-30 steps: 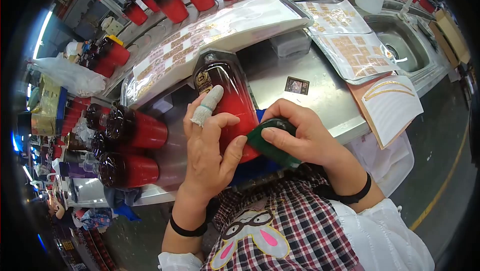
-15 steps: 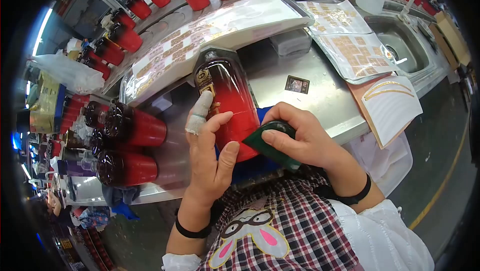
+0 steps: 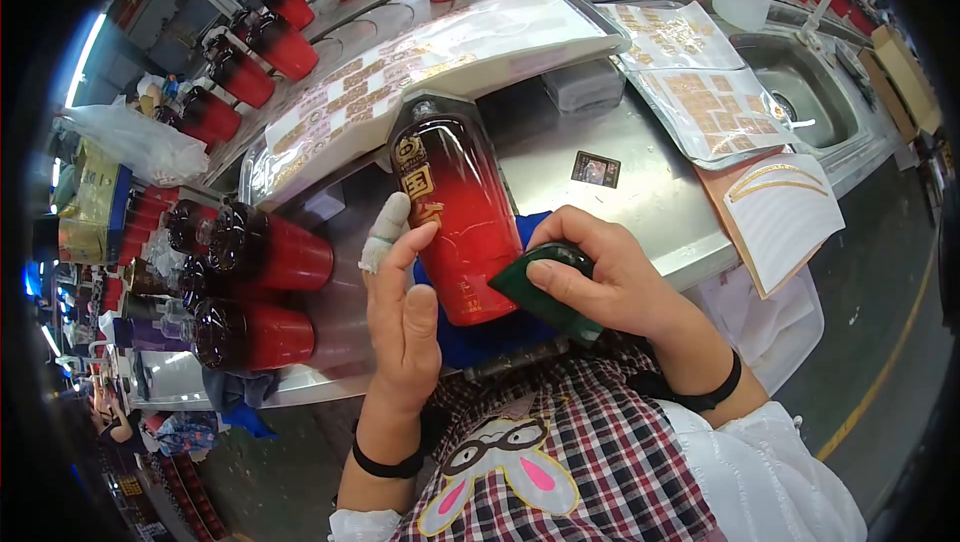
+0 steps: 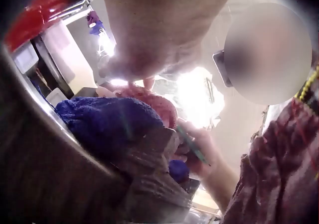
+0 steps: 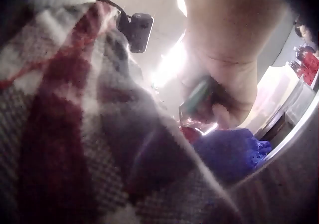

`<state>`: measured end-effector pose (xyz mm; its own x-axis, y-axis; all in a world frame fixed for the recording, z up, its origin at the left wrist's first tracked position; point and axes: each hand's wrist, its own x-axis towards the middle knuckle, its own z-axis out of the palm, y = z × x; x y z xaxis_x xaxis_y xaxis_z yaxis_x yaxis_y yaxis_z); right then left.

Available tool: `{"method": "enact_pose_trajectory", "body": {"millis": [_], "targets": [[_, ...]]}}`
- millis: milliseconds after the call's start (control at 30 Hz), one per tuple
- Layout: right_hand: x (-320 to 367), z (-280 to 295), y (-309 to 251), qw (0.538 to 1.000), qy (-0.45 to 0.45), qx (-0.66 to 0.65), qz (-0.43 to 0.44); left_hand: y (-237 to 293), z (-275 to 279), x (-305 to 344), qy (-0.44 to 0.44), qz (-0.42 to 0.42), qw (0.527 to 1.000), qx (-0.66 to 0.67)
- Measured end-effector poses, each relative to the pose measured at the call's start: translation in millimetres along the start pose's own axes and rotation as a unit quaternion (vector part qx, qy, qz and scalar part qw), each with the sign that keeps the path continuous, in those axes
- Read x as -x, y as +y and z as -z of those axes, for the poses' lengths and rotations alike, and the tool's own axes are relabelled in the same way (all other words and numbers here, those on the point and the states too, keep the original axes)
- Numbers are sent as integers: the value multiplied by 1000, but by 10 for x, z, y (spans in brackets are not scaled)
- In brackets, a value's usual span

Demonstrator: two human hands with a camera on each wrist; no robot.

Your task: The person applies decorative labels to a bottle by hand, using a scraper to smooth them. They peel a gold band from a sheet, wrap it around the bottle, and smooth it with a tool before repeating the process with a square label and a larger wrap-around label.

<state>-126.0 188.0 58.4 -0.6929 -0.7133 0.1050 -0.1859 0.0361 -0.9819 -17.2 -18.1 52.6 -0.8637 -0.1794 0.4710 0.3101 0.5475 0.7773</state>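
Observation:
A red bottle (image 3: 465, 232) shading to black at its neck lies on a blue cloth (image 3: 470, 350), its base toward the person. Gold characters (image 3: 415, 182) run down its left side. Beside that side is my left hand (image 3: 395, 317), fingers extended and thumb apart, with the index fingertip at the lower gold character. A white fabric sleeve with a thin green band covers another finger. My right hand (image 3: 615, 277) pinches a dark green, flat scraper (image 3: 520, 282) between thumb and fingers, its pointed corner by the bottle's lower right. In the right wrist view the scraper (image 5: 199, 94) is partly hidden.
Several red-and-black bottles (image 3: 275, 252) lie at the left; more stand on a curved conveyor (image 3: 360, 17) behind. A sloped rack of gold decal sheets (image 3: 450, 37) is beyond the bottle. A small dark card (image 3: 596, 169), decal sheets (image 3: 705, 107) and a sink (image 3: 815, 92) are at the right.
My left hand has drawn off the bottle's face to its left side, uncovering more gold characters. The right hand with the scraper has barely moved. Bottles on the conveyor have shifted right.

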Motion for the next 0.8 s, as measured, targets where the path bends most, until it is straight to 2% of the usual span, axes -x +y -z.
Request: {"method": "enact_pose_trajectory", "body": {"millis": [67, 267, 800], "targets": [[0, 0, 3, 1000, -2, -14, -6, -28, -38, 35, 9, 14, 1000, 3], [1, -17, -31, 1000, -2, -9, -6, 76, -95, -21, -20, -1, 995, -97], [10, -46, -35, 1000, 6, -22, 1, 49, -167, -19, -6, -9, 992, -122]]}}
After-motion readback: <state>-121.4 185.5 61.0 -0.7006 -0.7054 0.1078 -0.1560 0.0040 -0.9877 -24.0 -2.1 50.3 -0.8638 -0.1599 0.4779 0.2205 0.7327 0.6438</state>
